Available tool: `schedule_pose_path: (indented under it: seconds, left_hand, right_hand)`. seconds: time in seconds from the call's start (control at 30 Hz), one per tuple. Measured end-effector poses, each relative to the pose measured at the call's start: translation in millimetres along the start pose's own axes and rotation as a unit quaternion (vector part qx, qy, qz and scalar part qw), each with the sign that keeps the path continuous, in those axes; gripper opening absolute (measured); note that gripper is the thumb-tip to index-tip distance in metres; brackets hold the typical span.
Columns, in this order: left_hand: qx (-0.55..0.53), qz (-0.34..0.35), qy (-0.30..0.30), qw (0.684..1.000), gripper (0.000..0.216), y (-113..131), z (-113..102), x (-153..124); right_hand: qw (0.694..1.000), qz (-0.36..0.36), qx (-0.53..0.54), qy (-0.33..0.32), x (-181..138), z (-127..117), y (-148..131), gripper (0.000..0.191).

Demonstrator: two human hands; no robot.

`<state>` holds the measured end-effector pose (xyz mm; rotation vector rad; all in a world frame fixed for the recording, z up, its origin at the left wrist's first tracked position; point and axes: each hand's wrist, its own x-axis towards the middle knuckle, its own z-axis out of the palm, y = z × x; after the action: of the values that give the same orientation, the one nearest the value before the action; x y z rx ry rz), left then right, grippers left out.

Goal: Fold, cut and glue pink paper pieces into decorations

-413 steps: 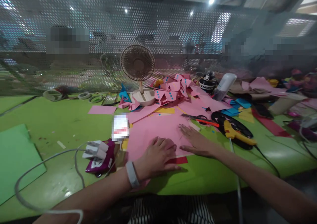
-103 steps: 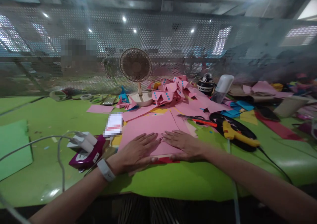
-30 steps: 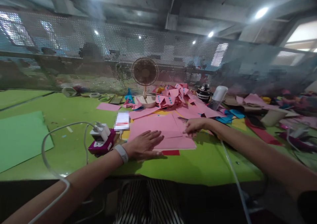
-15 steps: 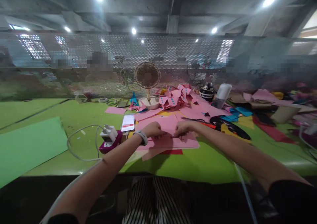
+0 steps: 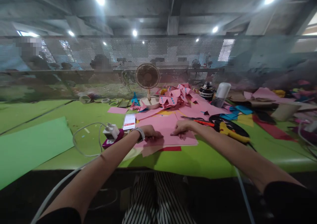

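Note:
A pink paper sheet [image 5: 184, 139] lies on the green table [image 5: 210, 158], on top of a red sheet [image 5: 170, 148]. My left hand [image 5: 150, 132], with a white band on its wrist, rests on the sheet's left part with its fingers curled down onto the paper. My right hand [image 5: 181, 128] sits a little to the right with bent fingers pinched on the same sheet. The two hands are close together, a small gap between them. More pink sheets [image 5: 160, 120] lie just behind.
A small fan [image 5: 147, 77] stands at the back beside a pile of folded pink pieces [image 5: 177, 93]. Orange-handled scissors [image 5: 201, 121] and a yellow glue gun [image 5: 231, 132] lie to the right. A white charger [image 5: 111, 131] with its cable is on the left, and a green sheet [image 5: 29, 144] further left. A perforated screen [image 5: 74, 62] closes the back.
Both hands went from lying flat on the pink sheet to curled and pinched close together on it. The head has lifted and pulled back, so the table sits further off.

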<state>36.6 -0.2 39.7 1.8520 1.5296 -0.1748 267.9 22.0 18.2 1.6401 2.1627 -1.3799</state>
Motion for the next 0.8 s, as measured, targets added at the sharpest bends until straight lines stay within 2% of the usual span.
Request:
schedule_pose_path:
  seconds: [0.27, 0.57, 0.7, 0.8]
  left_hand:
    - [-0.003, -0.031, 0.016, 0.999, 0.051, -37.5, -12.4, -28.3]
    - [-0.081, -0.067, 0.039, 0.994, 0.053, -45.6, -4.2, -48.0]
    - [-0.094, -0.068, 0.057, 0.992, 0.052, -51.0, -8.3, -56.7]
    - [-0.096, -0.044, 0.091, 0.99, 0.051, -53.0, -15.5, -61.1]
  right_hand:
    - [0.999, -0.002, 0.037, 0.018, 5.2, 4.0, 6.7, 0.049]
    - [0.996, -0.004, 0.079, 0.045, -4.4, 9.8, 4.2, 0.046]
    - [0.992, -0.001, 0.11, 0.054, -5.8, 11.3, 4.3, 0.045]
    - [0.989, 0.006, 0.138, 0.057, -5.4, 12.7, 4.9, 0.045]
